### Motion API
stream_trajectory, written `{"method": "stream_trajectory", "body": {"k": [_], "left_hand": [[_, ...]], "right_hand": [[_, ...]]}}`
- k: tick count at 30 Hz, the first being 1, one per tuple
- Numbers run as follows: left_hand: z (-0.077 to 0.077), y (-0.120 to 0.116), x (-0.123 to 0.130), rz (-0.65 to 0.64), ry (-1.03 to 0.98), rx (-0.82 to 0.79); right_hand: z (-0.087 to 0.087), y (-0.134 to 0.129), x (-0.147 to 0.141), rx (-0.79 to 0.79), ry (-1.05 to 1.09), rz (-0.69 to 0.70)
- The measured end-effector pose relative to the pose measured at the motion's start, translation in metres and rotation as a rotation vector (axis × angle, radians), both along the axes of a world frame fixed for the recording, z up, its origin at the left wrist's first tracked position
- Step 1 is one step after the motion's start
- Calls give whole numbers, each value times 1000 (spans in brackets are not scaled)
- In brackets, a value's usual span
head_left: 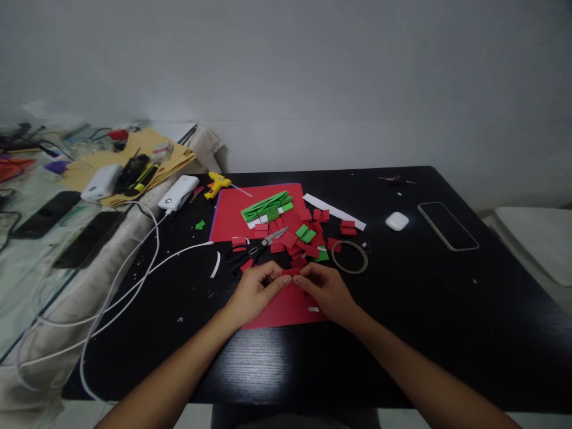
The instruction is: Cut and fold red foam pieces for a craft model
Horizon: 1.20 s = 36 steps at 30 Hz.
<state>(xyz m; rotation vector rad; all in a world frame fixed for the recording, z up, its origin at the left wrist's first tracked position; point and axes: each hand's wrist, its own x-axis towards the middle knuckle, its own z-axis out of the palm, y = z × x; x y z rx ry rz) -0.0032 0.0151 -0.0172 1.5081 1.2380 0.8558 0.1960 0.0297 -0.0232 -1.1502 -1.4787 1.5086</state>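
Between the fingertips of both hands is a small piece of red paper (291,272), pinched at its two ends. My left hand (257,290) grips its left end and my right hand (325,290) its right end, thumbs nearly meeting. Beneath them lies a red paper sheet (277,313). Just beyond my fingers is a loose pile of small folded red paper pieces (289,239), with a few green folded pieces (305,233) among them. Black-handled scissors (263,245) lie partly open left of the pile. Behind sits a pleated green paper strip (267,206) on another red sheet (227,217).
A tape roll (350,257), white paper strip (335,211), white earbud case (397,221), phone (448,226) and keys (397,180) lie to the right. A yellow glue gun (217,185), white power bank (179,193) and looping white cable (154,271) are at left, beside a cluttered table.
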Motion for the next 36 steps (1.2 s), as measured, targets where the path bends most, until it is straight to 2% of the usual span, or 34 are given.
{"method": "stream_trajectory", "body": {"k": [10,14,18,21,24,27,32,36], "left_hand": [[4,1,1,18,-104,-84],[4,2,0,35,-101,-52],[4,2,1,60,-57,54],[6,0,1,47,-72,86],[11,-1,-1,41,-172,81],[15,1,-3,16,-306,56],[17,4,-3,-46,-445,-38],[16,2,-5,-64,-384,-52]], "right_hand": [[2,-1,0,-9,20,-39],[0,-3,-1,-34,58,-38],[-4,-3,0,19,58,-81],[-5,-1,1,-46,227,-15],[-4,2,4,-186,444,153],[-3,4,6,-294,518,249],[-4,4,6,-285,532,242],[-5,5,5,-212,457,177]]}}
